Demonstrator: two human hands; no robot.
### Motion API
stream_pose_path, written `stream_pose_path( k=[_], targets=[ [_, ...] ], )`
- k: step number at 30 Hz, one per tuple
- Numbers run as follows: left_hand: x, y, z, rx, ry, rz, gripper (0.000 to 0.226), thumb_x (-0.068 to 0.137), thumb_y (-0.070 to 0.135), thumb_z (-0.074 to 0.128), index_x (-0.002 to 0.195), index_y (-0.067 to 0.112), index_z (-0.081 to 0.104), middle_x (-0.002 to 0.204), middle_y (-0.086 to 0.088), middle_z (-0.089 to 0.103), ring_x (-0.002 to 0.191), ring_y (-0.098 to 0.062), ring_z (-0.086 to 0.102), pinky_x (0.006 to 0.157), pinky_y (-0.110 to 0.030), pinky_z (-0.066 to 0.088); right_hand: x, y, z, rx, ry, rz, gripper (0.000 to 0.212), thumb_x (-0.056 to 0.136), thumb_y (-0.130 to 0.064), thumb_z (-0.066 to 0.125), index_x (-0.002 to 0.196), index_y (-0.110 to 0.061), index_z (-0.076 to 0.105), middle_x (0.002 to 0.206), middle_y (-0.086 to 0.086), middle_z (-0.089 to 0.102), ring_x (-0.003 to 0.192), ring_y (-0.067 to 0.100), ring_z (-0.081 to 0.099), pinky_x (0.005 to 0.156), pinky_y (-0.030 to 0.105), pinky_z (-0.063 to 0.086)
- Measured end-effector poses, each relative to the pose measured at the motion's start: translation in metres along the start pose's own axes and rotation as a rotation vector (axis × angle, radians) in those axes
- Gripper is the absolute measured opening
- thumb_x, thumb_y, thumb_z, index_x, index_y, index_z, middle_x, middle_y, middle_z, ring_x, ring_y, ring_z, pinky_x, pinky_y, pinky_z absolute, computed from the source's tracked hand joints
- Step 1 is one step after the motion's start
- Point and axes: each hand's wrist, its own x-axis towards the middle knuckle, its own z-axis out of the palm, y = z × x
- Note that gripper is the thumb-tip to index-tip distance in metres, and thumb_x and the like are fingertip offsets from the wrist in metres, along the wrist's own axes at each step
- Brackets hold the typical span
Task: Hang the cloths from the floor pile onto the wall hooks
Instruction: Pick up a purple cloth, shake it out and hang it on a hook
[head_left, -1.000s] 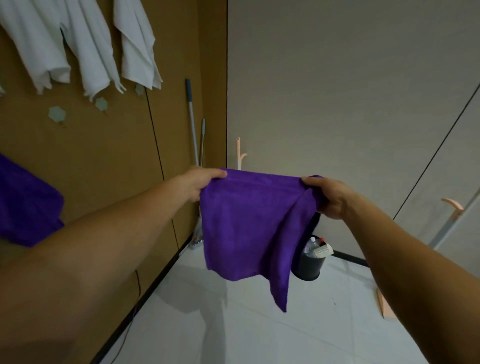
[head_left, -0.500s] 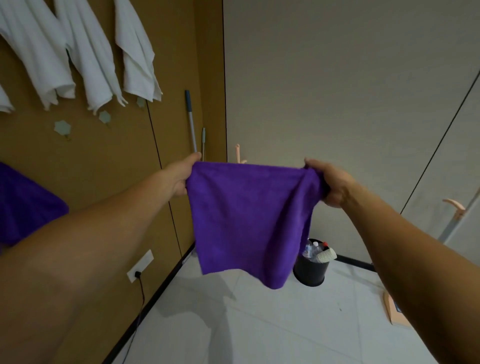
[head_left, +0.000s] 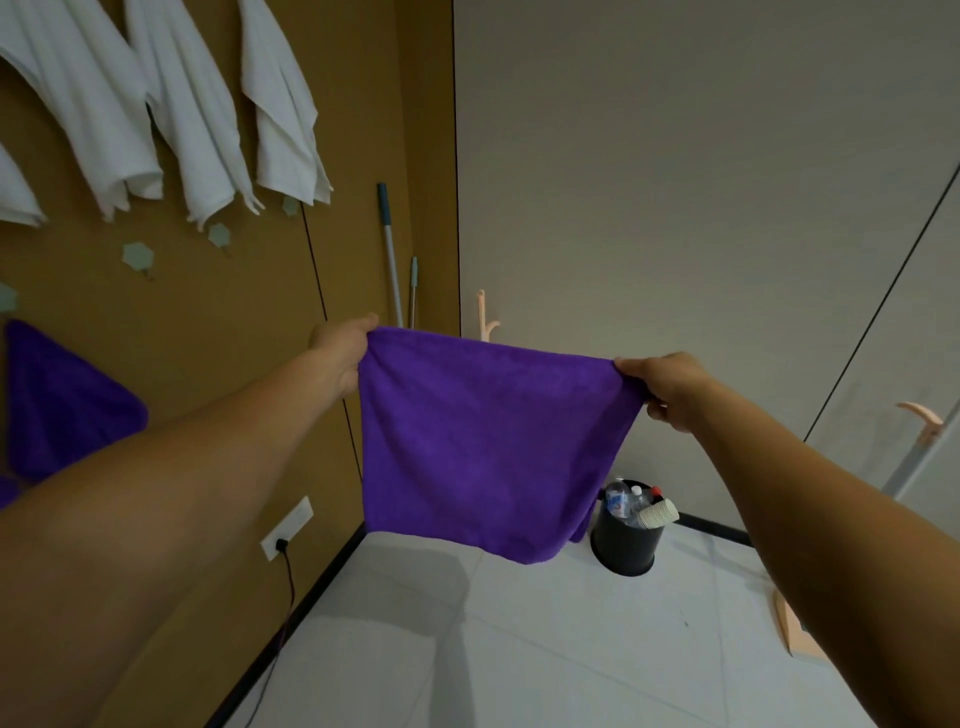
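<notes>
A purple cloth (head_left: 483, 441) hangs spread flat in the air in front of me. My left hand (head_left: 340, 353) pinches its top left corner and my right hand (head_left: 667, 389) grips its top right corner. On the brown wall to the left hang several white cloths (head_left: 187, 104) and another purple cloth (head_left: 62, 405) lower down. Small pale green hooks, one bare hook (head_left: 137, 257) and a second bare hook (head_left: 219, 235), sit below the white cloths. The floor pile is out of view.
A black bin (head_left: 626, 540) with bottles and a paper cup stands in the corner on the white tiled floor. Two mop handles (head_left: 390, 249) lean in the corner. A wall socket (head_left: 285, 527) with a cable is low on the brown wall. A peach coat stand (head_left: 919, 421) is at right.
The cloth has been pulled wider and flatter between my hands; its folded right flap has opened out. The view has tilted down a little, showing the socket.
</notes>
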Motion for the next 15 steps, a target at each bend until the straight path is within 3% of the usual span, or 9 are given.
stream_pose_path(
  k=[2, 5, 10, 15],
  targets=[
    [0.001, 0.000, -0.002, 0.004, 0.065, 0.028, 0.019, 0.092, 0.026, 0.060, 0.099, 0.009, 0.063, 0.086, -0.006, 0.064, 0.054, -0.014, 0.060, 0.042, -0.023, 0.050, 0.000, -0.002, 0.002, 0.050, -0.020, 0.011, 0.020, 0.088, -0.018, 0.069, 0.078, -0.009, 0.054, 0.072, 0.005, 0.047, 0.060, 0.014, 0.039, 0.051, 0.027, 0.030],
    [0.001, 0.000, -0.007, 0.025, 0.152, 0.075, 0.012, 0.089, 0.020, 0.063, 0.085, 0.008, 0.062, 0.079, -0.007, 0.062, 0.046, -0.014, 0.058, 0.039, -0.022, 0.047, 0.000, -0.005, 0.005, 0.082, -0.019, 0.000, 0.019, 0.089, -0.015, 0.068, 0.077, -0.008, 0.054, 0.069, 0.004, 0.046, 0.058, 0.014, 0.040, 0.050, 0.026, 0.033],
    [-0.005, -0.001, -0.013, -0.011, 0.200, 0.104, 0.012, 0.089, 0.012, 0.062, 0.078, 0.007, 0.060, 0.070, -0.005, 0.060, 0.035, -0.009, 0.056, 0.036, -0.020, 0.046, 0.004, -0.005, 0.012, 0.069, -0.007, -0.034, 0.014, 0.090, -0.013, 0.065, 0.082, -0.006, 0.055, 0.072, 0.006, 0.048, 0.058, 0.016, 0.042, 0.052, 0.028, 0.038],
    [-0.010, -0.003, -0.020, 0.015, 0.266, 0.135, 0.005, 0.088, 0.003, 0.060, 0.091, 0.006, 0.060, 0.077, -0.004, 0.061, 0.050, -0.011, 0.056, 0.032, -0.012, 0.037, 0.008, -0.009, 0.021, 0.114, -0.039, -0.174, 0.015, 0.085, -0.008, 0.070, 0.097, -0.010, 0.061, 0.079, 0.004, 0.057, 0.063, 0.013, 0.048, 0.054, 0.025, 0.037]
  ],
)
